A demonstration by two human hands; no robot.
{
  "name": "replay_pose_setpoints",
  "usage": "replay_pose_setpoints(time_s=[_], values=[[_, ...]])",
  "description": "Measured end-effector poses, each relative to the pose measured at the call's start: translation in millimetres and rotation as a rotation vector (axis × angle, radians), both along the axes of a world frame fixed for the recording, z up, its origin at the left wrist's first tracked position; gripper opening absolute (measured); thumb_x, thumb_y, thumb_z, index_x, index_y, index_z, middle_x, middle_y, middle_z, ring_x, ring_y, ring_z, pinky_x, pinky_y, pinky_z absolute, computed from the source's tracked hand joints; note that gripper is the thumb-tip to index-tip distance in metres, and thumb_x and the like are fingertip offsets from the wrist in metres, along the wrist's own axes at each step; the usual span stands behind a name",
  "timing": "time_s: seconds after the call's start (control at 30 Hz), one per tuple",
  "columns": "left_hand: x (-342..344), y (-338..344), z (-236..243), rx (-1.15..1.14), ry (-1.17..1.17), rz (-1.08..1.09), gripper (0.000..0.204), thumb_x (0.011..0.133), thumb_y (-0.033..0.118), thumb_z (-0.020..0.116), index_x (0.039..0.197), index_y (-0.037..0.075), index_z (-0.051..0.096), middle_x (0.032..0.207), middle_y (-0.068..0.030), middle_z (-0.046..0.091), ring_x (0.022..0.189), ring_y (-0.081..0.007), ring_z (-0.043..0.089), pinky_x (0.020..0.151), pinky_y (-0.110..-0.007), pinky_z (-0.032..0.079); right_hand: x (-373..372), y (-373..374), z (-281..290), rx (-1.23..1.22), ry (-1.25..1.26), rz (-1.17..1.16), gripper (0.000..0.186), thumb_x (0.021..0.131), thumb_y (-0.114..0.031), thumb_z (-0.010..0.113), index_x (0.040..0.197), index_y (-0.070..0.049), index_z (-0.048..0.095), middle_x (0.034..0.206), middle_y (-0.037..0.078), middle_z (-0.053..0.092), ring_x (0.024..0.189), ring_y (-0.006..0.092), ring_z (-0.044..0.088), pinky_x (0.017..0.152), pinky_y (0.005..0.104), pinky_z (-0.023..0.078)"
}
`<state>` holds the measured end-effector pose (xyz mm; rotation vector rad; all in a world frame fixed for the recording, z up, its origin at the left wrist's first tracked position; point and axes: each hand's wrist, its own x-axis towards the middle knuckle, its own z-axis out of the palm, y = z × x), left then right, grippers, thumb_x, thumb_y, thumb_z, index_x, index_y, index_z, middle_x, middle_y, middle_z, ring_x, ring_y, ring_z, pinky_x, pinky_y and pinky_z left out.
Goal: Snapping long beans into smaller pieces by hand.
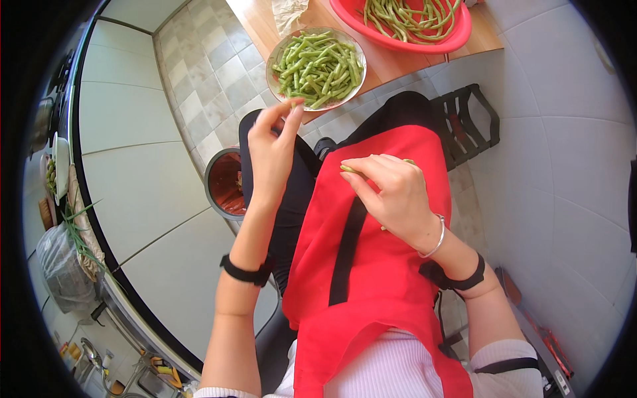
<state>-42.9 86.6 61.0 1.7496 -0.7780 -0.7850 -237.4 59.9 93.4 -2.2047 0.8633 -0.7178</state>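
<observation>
While I sit with the red apron (pixel 385 265) across my lap, my right hand (pixel 391 196) curls shut around a green bean (pixel 348 170), its end poking out just past my thumb and forefinger. My left hand (pixel 272 149) is raised, thumb and forefinger pinched together at the tips; I cannot tell whether anything is between them. Just beyond those left fingertips sits the plate (pixel 273 56) heaped with cut bean pieces (pixel 318 66). Farther past it is the red basin (pixel 458 36) of whole beans (pixel 408 16). Below my left palm, on the tiled floor, stands a round bin (pixel 215 189).
</observation>
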Motion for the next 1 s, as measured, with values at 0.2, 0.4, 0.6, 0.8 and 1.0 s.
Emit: replay_pose_setpoints(time_s=[0.2,0.4,0.6,0.8,1.0], values=[[22.8,-55.8,-31.8,-0.026,-0.224,-0.083,0.031,0.086,0.023,0.071,0.108,0.002,0.071,0.085,-0.0059,0.063,0.08,-0.0134,0.056,0.076,-0.026,0.044,-2.8,-1.1,-0.2,0.024,-0.002,0.002,0.012,0.083,-0.013,0.071,0.089,-0.003,0.069,0.078,0.011,0.068,0.071,0.0276,0.065,0.062,0.0365,0.051],[-7.3,-26.9,25.2,-0.047,-0.147,-0.587,0.039,0.088,0.022,0.07,0.117,-0.001,0.058,0.09,-0.0048,0.065,0.083,-0.0117,0.06,0.077,-0.027,0.047,-9.5,-5.8,-9.1,0.117,-0.011,-0.099,0.024,0.083,-0.013,0.071,0.105,-0.004,0.065,0.074,0.012,0.067,0.066,0.0297,0.065,0.058,0.0377,0.05],[-18.9,10.3,31.8,-0.041,0.092,-0.598,0.024,0.084,0.009,0.073,0.104,0.0,0.062,0.08,-0.0039,0.067,0.075,-0.0116,0.061,0.075,-0.026,0.047,-5.3,-7.9,-9.3,0.174,-0.054,-0.066,0.031,0.083,-0.011,0.071,0.11,-0.006,0.055,0.072,0.011,0.066,0.065,0.031,0.067,0.055,0.0394,0.049],[-11.8,22.8,28.1,-0.122,0.082,-0.481,0.015,0.085,0.002,0.07,0.099,-0.001,0.066,0.089,-0.0074,0.068,0.081,-0.0111,0.062,0.076,-0.028,0.049,-12.2,-20.5,-2.7,0.101,0.02,0.023,0.022,0.085,-0.014,0.068,0.102,-0.005,0.057,0.075,0.013,0.064,0.071,0.0325,0.064,0.061,0.0422,0.05],[-17.6,25.1,46.2,-0.158,-0.645,-0.735,0.021,0.084,0.004,0.067,0.104,0.005,0.064,0.094,-0.0088,0.061,0.095,-0.0255,0.059,0.086,-0.033,0.043,-11.3,-21.9,-5.0,-0.029,0.006,0.119,0.008,0.087,-0.012,0.063,0.086,-0.003,0.062,0.076,0.012,0.061,0.072,0.0316,0.062,0.064,0.0408,0.049]])
